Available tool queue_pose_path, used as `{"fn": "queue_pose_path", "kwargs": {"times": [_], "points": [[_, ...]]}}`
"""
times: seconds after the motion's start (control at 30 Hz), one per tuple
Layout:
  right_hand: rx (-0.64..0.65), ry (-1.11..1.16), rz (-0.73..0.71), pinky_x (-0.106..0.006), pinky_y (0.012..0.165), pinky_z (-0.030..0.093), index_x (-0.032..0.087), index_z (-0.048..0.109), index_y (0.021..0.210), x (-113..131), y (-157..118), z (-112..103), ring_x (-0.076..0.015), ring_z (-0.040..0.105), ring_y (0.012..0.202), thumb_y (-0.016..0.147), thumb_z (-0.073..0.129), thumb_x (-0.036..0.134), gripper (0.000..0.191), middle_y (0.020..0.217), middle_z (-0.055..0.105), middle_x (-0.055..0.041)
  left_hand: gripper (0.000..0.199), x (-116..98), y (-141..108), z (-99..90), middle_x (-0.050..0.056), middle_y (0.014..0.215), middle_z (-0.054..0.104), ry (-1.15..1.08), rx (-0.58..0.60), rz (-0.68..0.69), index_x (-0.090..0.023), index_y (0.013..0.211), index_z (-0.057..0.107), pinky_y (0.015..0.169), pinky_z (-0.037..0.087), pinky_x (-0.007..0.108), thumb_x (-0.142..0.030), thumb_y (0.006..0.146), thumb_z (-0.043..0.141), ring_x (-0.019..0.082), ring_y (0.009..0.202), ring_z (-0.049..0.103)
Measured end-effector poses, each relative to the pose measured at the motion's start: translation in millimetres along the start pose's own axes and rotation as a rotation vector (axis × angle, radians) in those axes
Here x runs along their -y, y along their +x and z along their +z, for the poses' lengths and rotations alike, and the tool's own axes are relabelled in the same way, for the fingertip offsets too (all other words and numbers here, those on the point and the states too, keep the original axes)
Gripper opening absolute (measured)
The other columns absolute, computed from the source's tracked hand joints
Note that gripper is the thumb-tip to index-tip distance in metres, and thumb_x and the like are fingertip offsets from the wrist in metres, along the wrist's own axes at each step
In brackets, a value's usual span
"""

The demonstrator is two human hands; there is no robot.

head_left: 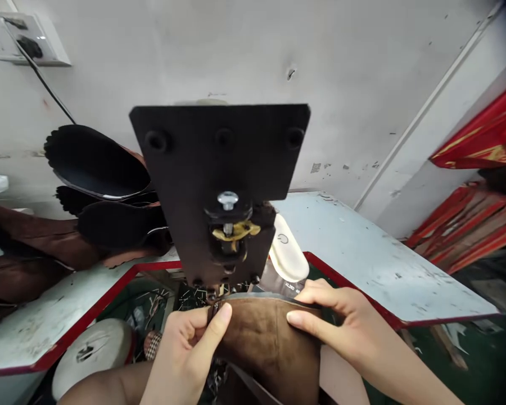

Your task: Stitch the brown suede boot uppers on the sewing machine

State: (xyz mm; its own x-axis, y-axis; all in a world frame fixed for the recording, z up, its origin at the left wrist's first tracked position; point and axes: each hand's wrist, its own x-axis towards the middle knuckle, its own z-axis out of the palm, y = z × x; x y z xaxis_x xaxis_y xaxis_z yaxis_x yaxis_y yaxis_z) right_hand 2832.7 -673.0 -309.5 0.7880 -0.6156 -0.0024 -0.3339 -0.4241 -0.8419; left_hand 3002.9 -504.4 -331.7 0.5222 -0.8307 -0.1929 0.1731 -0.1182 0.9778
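A brown suede-like piece point(274, 343) is stretched between my two hands, its upper edge just below a black machine head point(219, 163). My left hand point(198, 337) pinches its left end, thumb on top, beside the small metal parts at the machine's foot. At the right end, my right hand point(333, 315) grips the upper edge between thumb and fingers. A bolt point(228, 199) and a yellowish stained part point(236, 230) show on the machine's front. The underside of the brown piece is hidden.
Black-lined brown boot pieces point(96, 163) lie on the left of the red-edged table point(379, 253). A white device with a power symbol point(289, 250) sits behind my right hand. Below left is a round white object point(93, 357); red-edged items point(468, 225) stand at right.
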Motion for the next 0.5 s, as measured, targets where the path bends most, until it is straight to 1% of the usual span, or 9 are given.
{"fn": "queue_pose_path", "kwargs": {"times": [0.07, 0.13, 0.23, 0.33, 0.4, 0.47, 0.5], "points": [[-0.002, -0.011, -0.005, -0.033, 0.067, 0.038, 0.024, 0.062, 0.061, 1, 2, -1, -0.0216, 0.053, 0.074, 0.085, 0.068, 0.050, 0.036, 0.069, 0.059, -0.0007, 0.056, 0, 0, -0.7, -0.001, 0.062, 0.028, 0.006, -0.016, 0.001, -0.017, 0.054, 0.045, 0.049, 0.028, 0.021, -0.059, 0.085, 0.066, 0.009, 0.057, 0.026], [0.001, -0.016, -0.004, -0.032, 0.065, 0.038, 0.023, 0.062, 0.061, 1, 4, -1, -0.0212, 0.053, 0.074, 0.085, 0.068, 0.048, 0.035, 0.068, 0.059, -0.0005, 0.055, -1, -1, -0.3, -0.001, 0.062, 0.027, 0.002, -0.039, 0.003, -0.017, 0.054, 0.045, 0.049, 0.028, 0.021, -0.059, 0.084, 0.067, 0.009, 0.056, 0.027], [0.013, -0.034, -0.006, -0.032, 0.068, 0.041, 0.024, 0.068, 0.065, 4, 9, 0, -0.0221, 0.057, 0.078, 0.086, 0.068, 0.045, 0.030, 0.073, 0.066, -0.0004, 0.052, -2, -4, 0.5, -0.001, 0.061, 0.031, -0.012, -0.088, 0.027, -0.017, 0.055, 0.050, 0.049, 0.031, 0.021, -0.056, 0.082, 0.069, 0.010, 0.058, 0.030], [0.054, -0.082, -0.004, -0.034, 0.071, 0.044, 0.023, 0.073, 0.067, 15, 16, 4, -0.0246, 0.061, 0.082, 0.086, 0.068, 0.042, 0.028, 0.074, 0.071, -0.0016, 0.049, -1, -7, -1.9, -0.002, 0.056, 0.034, -0.021, -0.185, 0.083, -0.017, 0.052, 0.052, 0.047, 0.033, 0.020, -0.052, 0.079, 0.073, 0.010, 0.056, 0.031], [0.064, -0.107, -0.004, -0.035, 0.072, 0.046, 0.021, 0.075, 0.067, 25, 21, 8, -0.0260, 0.063, 0.083, 0.085, 0.070, 0.040, 0.026, 0.075, 0.073, -0.0031, 0.048, 2, -9, -7.7, -0.002, 0.052, 0.039, -0.040, -0.243, 0.102, -0.017, 0.052, 0.055, 0.048, 0.039, 0.020, -0.052, 0.078, 0.075, 0.011, 0.054, 0.035], [0.064, -0.079, -0.028, -0.035, 0.073, 0.049, 0.021, 0.078, 0.071, 35, 25, 14, -0.0263, 0.066, 0.085, 0.083, 0.072, 0.037, 0.022, 0.080, 0.075, -0.0038, 0.045, 7, -11, -17.7, -0.001, 0.052, 0.047, -0.051, -0.284, 0.114, -0.017, 0.055, 0.063, 0.057, 0.049, 0.022, -0.053, 0.078, 0.076, 0.012, 0.054, 0.042], [0.075, -0.044, -0.047, -0.034, 0.073, 0.050, 0.021, 0.079, 0.074, 39, 26, 17, -0.0261, 0.067, 0.085, 0.083, 0.073, 0.036, 0.019, 0.082, 0.075, -0.0037, 0.041, 11, -12, -24.2, -0.001, 0.054, 0.051, -0.047, -0.290, 0.120, -0.017, 0.060, 0.069, 0.063, 0.053, 0.024, -0.052, 0.079, 0.076, 0.012, 0.054, 0.045]]}}
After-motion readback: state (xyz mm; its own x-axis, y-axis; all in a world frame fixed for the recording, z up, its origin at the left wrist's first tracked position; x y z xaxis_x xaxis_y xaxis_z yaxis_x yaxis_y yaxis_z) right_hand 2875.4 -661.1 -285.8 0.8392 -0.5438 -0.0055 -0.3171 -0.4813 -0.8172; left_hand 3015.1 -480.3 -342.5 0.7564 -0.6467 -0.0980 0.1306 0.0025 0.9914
